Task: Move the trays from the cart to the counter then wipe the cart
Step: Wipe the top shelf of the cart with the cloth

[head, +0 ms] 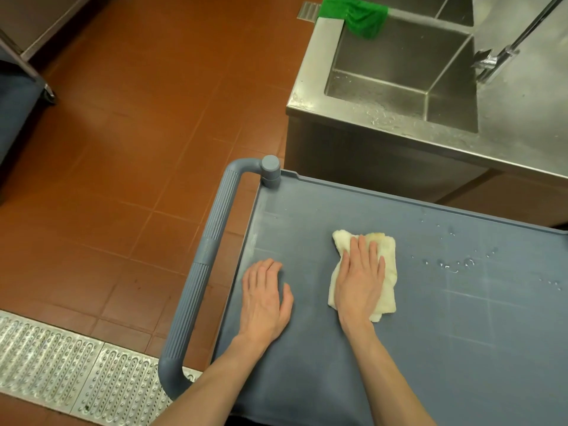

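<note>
Two flat hands: right hand [359,278] presses nubby cloth [384,290] onto smooth cart [461,333].

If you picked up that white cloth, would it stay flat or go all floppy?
Probably floppy: the cloth lies in soft folds under the right hand. It looks thin, so likely light. Droplets sit on the cart, so it may be damp and cling a little.
</note>
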